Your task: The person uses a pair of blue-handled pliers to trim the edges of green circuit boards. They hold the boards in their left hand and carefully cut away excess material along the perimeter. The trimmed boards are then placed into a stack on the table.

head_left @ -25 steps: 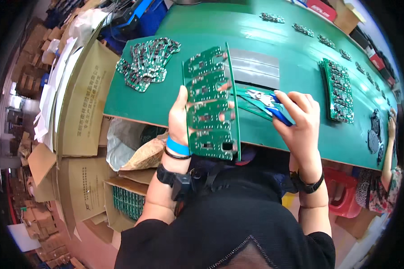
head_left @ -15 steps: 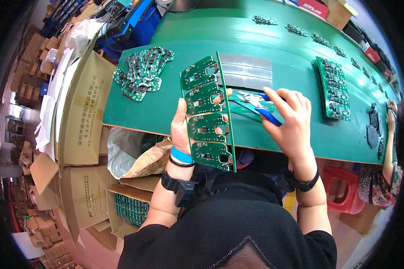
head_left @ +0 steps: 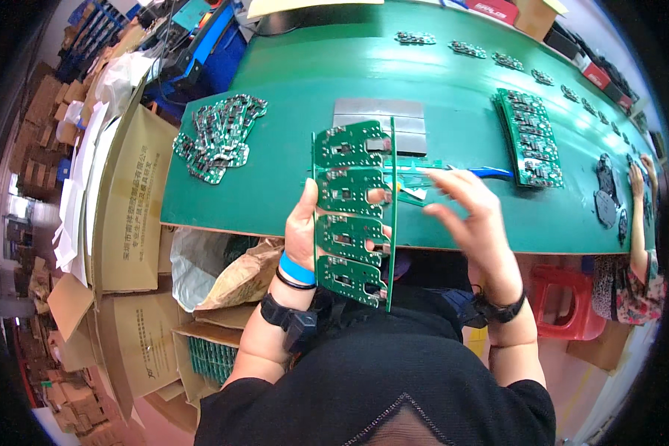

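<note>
Gripping the uncut circuit-board panel (head_left: 351, 215), left hand (head_left: 302, 232) clamps; right hand (head_left: 474, 215) spread; separated boards (head_left: 217, 136) piled far left.

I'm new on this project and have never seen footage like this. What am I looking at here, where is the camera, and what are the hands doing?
There is no machine: a person works with bare hands, filmed by a wide-angle camera on their own head, looking down. That lens bends the straight edges.

The left hand grips a long green circuit-board panel, held up above the near edge of the green table. The right hand is open beside the panel, fingers spread; it looks blurred, and I cannot tell whether it touches anything.

A blue-handled tool lies beyond that hand. On the table are a pile of small boards, a grey pad and a stack of panels. Cardboard boxes stand at left. Another person's arm shows at far right.
</note>
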Available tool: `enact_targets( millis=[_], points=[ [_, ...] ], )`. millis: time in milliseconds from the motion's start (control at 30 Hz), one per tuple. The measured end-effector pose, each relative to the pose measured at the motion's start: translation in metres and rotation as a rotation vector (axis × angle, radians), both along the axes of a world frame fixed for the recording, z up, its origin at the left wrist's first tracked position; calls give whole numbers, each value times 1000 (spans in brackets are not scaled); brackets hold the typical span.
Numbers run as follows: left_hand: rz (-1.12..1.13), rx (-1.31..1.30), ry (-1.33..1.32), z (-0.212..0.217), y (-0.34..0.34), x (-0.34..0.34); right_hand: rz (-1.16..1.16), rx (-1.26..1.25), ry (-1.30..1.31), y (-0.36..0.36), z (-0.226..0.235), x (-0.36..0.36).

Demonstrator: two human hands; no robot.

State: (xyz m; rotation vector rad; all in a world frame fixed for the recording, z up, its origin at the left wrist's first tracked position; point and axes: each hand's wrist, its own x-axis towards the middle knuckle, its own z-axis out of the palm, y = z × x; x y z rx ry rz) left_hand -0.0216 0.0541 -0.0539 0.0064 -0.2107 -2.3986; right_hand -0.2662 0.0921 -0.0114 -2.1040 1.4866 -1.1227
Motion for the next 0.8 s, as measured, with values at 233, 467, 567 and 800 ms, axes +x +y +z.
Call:
enact_targets(
  millis=[233,467,567,800],
  points=[
    [-71,35,51,1,10,8,231,145,-250,-18,15,28],
    [130,-286,-463,69,-31,43,46,280,-186,-42,9,18],
    [511,-937,-1130,130,-78,45,123,143,19,-49,3,30],
    [377,-2079,-1505,133,-191,-30,113,24,168,-67,-37,40]
  ],
)
